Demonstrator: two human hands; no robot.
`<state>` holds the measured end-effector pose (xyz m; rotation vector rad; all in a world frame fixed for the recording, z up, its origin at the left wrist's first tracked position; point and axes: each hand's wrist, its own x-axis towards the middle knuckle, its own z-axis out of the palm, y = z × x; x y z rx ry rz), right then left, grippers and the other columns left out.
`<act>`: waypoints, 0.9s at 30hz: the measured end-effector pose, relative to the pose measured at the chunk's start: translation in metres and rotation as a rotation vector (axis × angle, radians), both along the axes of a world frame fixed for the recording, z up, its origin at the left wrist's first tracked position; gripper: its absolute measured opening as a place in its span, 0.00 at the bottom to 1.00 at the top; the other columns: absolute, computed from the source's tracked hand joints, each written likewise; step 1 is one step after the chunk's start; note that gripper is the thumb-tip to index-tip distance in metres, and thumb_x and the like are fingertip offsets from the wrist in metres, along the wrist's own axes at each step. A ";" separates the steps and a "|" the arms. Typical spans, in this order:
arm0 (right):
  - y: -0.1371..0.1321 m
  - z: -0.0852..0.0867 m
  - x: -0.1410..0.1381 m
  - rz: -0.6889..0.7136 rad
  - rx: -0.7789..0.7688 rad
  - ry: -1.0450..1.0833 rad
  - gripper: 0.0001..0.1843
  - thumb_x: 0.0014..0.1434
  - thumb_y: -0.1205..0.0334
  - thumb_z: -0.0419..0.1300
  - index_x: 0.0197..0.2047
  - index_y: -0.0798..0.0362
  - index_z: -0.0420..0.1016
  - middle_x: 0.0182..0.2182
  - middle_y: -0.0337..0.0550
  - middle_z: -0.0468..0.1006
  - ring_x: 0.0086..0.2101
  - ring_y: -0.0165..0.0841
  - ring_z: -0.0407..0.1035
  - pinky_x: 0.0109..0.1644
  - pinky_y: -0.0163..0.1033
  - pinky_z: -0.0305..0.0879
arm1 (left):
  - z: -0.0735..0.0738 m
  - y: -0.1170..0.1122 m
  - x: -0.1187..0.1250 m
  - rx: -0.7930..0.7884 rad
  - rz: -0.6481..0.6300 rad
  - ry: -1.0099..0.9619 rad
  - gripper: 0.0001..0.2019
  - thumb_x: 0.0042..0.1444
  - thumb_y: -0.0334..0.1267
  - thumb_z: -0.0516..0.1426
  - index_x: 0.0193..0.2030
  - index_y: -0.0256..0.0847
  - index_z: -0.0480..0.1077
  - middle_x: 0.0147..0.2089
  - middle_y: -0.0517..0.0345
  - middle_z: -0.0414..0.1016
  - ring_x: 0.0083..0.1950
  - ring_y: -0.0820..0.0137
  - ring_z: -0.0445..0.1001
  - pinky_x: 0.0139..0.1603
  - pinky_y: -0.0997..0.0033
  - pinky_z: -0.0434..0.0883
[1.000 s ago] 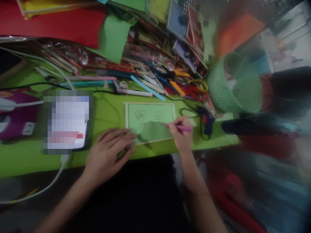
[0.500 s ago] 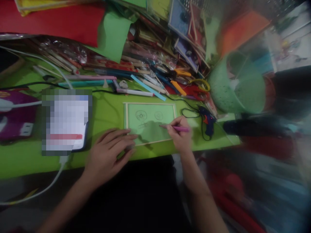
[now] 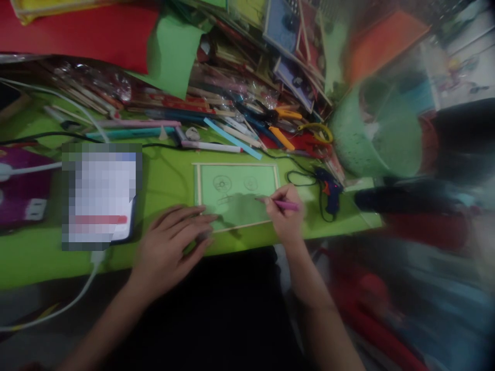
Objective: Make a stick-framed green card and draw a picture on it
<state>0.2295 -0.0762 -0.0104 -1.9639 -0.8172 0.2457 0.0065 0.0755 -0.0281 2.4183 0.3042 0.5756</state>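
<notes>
A green card (image 3: 240,208) with thin pale sticks along its edges lies on the green tabletop in front of me. Two pencilled circles with inner marks and some short lines beneath the left one are drawn on it. My right hand (image 3: 286,214) pinches a pink pen (image 3: 286,205) at the card's right side, its dark tip pointing left at the card's surface. Resting at the card's lower left corner, my left hand (image 3: 174,239) has its fingers stretched out and holds nothing.
A phone with a blurred screen (image 3: 101,196) lies left, a white cable plugged into it. To the right are a glue gun (image 3: 330,193) and a green bucket (image 3: 379,139). Behind the card lie orange-handled pliers (image 3: 284,136), a blue strip (image 3: 232,138) and several pens.
The view has shifted slightly, so most things sit a little further left. Both hands keep nearly the same pose, the pen still in my right hand over the card.
</notes>
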 end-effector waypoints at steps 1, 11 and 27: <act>0.000 0.000 0.000 -0.013 0.007 -0.007 0.08 0.58 0.63 0.63 0.33 0.47 0.66 0.25 0.32 0.68 0.26 0.29 0.64 0.27 0.36 0.61 | 0.000 0.000 0.000 0.000 0.000 0.003 0.06 0.68 0.37 0.59 0.49 0.50 0.72 0.54 0.62 0.85 0.62 0.56 0.78 0.62 0.42 0.73; -0.001 0.002 0.000 -0.104 0.040 -0.061 0.09 0.58 0.65 0.62 0.31 0.47 0.65 0.24 0.32 0.67 0.27 0.30 0.64 0.30 0.37 0.61 | 0.001 0.000 0.000 0.009 -0.002 0.012 0.05 0.68 0.38 0.59 0.49 0.50 0.73 0.54 0.62 0.85 0.61 0.55 0.79 0.62 0.43 0.72; -0.001 -0.003 0.005 -0.113 0.192 0.006 0.07 0.60 0.62 0.63 0.34 0.48 0.68 0.26 0.31 0.70 0.26 0.28 0.66 0.30 0.35 0.65 | -0.003 0.001 -0.001 0.076 -0.026 0.003 0.04 0.69 0.38 0.58 0.49 0.47 0.71 0.53 0.59 0.85 0.62 0.55 0.78 0.62 0.46 0.70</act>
